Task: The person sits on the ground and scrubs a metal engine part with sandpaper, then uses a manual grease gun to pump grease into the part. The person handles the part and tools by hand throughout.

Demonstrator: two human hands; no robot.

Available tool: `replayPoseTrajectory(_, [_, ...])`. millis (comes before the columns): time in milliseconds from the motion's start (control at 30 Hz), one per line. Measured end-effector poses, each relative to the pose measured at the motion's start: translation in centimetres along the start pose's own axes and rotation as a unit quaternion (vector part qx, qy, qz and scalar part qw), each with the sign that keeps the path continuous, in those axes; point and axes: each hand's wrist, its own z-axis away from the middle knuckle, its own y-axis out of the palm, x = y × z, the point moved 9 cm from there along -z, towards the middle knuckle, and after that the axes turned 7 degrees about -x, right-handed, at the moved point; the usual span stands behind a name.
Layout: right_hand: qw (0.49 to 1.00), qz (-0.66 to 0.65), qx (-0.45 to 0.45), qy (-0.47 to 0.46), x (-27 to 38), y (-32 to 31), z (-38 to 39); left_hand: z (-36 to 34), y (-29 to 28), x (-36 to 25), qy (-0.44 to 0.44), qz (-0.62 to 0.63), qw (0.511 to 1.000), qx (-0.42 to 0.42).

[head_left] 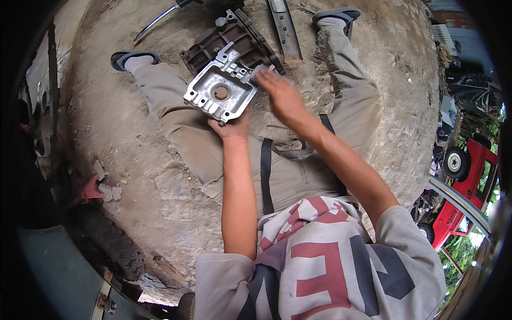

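Observation:
A silver metal housing (200, 90) with a square recess and a round centre hole is tilted up in front of me. My left hand (232, 127) grips its near edge from below, the fingers mostly hidden beneath it. At the housing's right rim, my right hand (282, 98) has its fingers bent over a small grey flat piece (260, 71), pressed against the metal; its kind is unclear, perhaps an abrasive sheet. Just beyond lies a larger, dirty brown metal casing (208, 48) on the ground, partly covered by the silver housing.
My outstretched legs (349, 80) flank the work on dusty ground. A flat metal bar with holes (287, 34) and a silver-shafted tool (156, 24) lie beyond the casing. Broken stones (109, 191) and a tyre (114, 240) are at left, a red vehicle (458, 186) far right.

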Motion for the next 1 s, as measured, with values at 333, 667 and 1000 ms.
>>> replayPoseTrajectory(333, [0.993, -0.048, 0.050, -0.100, 5.4, 0.5, 1.9, -0.8, -2.2, -0.5, 0.009, 0.020, 1.000, 0.008])
replayPoseTrajectory(667, [0.991, -0.067, 0.099, -0.061, 7.8, -0.1, 1.3, -3.1, -5.3, 1.2, -0.209, 0.325, 0.910, 0.151])
replayPoseTrajectory(1000, [1.000, -0.024, -0.019, -0.004, 0.3, 1.0, 0.5, -0.3, 0.3, 0.1, -0.006, 0.024, 0.999, 0.027])
